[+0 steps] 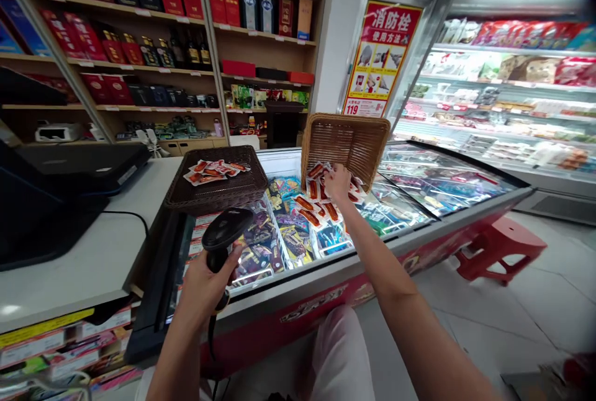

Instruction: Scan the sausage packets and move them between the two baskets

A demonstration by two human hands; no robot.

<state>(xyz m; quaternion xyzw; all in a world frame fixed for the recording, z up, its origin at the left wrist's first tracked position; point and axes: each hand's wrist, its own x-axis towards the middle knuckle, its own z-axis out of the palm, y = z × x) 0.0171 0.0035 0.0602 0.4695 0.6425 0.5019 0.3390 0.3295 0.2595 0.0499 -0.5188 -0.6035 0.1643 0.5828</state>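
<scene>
In my left hand (209,283) is a black handheld barcode scanner (228,227), its head pointing up and to the right and its cord hanging below. My right hand (338,182) reaches to the mouth of a tan wicker basket (347,140) tipped on its side. Its fingers curl down among small packaged sausages (328,210), and whether one is gripped is hidden. Several of these packets spill from the basket onto the glass freezer top. A dark brown woven basket (214,196) to the left holds a small pile of similar packets (215,171).
Beneath the baskets is a chest freezer (298,283) with ice creams under glass. A checkout counter (93,264) with a black terminal (41,202) stands left. Shelves of boxed bottles (186,47) line the back. A red stool (503,249) and lit refrigerated shelves (512,97) are at right.
</scene>
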